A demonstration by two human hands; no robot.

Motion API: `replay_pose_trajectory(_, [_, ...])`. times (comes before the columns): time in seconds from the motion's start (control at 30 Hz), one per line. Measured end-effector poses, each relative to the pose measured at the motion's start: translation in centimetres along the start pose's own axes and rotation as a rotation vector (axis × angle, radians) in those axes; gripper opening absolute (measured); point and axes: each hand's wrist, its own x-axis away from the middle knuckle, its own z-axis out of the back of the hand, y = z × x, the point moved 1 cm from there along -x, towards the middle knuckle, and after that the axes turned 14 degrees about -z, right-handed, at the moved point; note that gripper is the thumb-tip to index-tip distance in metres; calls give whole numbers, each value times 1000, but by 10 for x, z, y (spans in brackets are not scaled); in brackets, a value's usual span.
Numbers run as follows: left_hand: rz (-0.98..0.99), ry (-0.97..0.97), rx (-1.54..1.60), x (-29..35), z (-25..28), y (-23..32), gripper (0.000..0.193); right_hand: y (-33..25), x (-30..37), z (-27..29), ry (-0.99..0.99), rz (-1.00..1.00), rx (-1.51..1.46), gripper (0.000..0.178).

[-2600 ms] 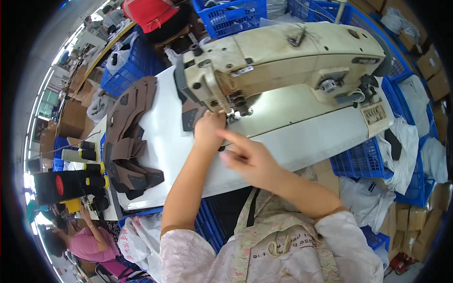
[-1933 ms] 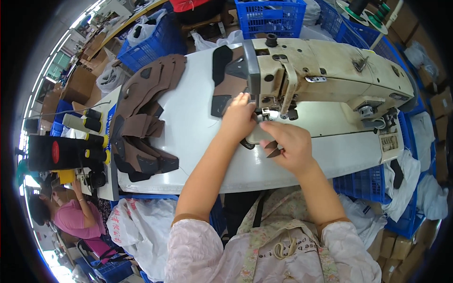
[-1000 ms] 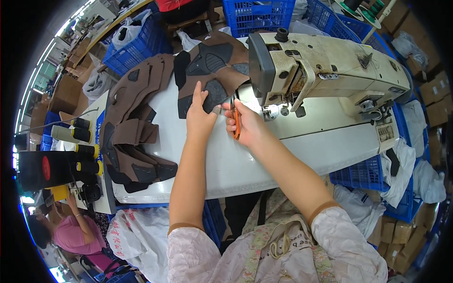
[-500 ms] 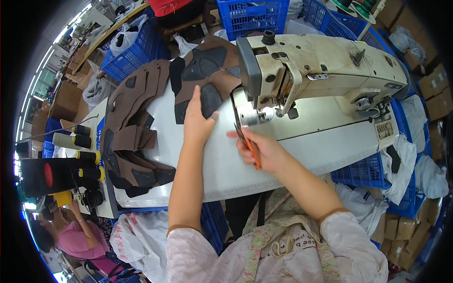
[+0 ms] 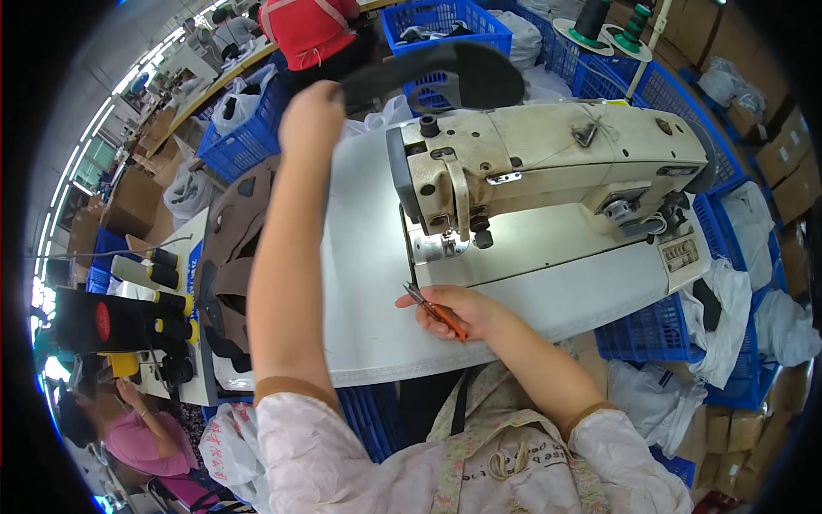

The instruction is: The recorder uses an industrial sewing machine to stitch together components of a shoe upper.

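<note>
– Panel [image 5: 484, 70] is dark and kinda blurred, but you've clearly got it up past the far side of the sewing machine [image 5: 548, 154], stretched sideways behind the head end. Is it touching the machine though?

– Can't tell from this angle tbh. What does show is your left hand [image 5: 312, 120], raised to the left of the machine and beyond its head, closed on the left end of that piece. Your fingertips are hidden, so no idea exactly how you're pinching it.

– And your other hand?

– Your right hand [image 5: 464, 308] is on the near side of the machine, fingers curled around orange-handled snips [image 5: 438, 313], index finger poking out. Blades aim up toward the machine's left end. Too small to say if the tips are apart.

– What else have you got around there?

– White tabletop [image 5: 364, 257] under the machine, and a stack of brown pieces [image 5: 235, 214] well to its left, partly behind your forearm. Two thread cones [image 5: 591, 24] stand behind the machine, and a blue crate [image 5: 642, 334] sits below its right end, on your side.

– You've got company too: someone in a red top [image 5: 312, 38] beyond the machine to the left, someone in pink [image 5: 145, 445] far off left of it.
</note>
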Motion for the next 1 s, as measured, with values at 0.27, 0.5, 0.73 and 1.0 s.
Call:
replay_pose_trajectory(0.27, [-40,30,-104,51,211,14,30,6,11,7,-32,76,114,40])
replay_pose_trajectory(0.5, [195,-101,-280,204,276,72,27,32,44,-42,-403,19,363,38])
replay_pose_trajectory(0.73, [396,-117,-379,323,244,99,31,59,26,-105,54,291,582,42])
replay_pose_trajectory(1.0, [438,-149,-363,347,237,106,27,76,-28,-107,262,389,369,34])
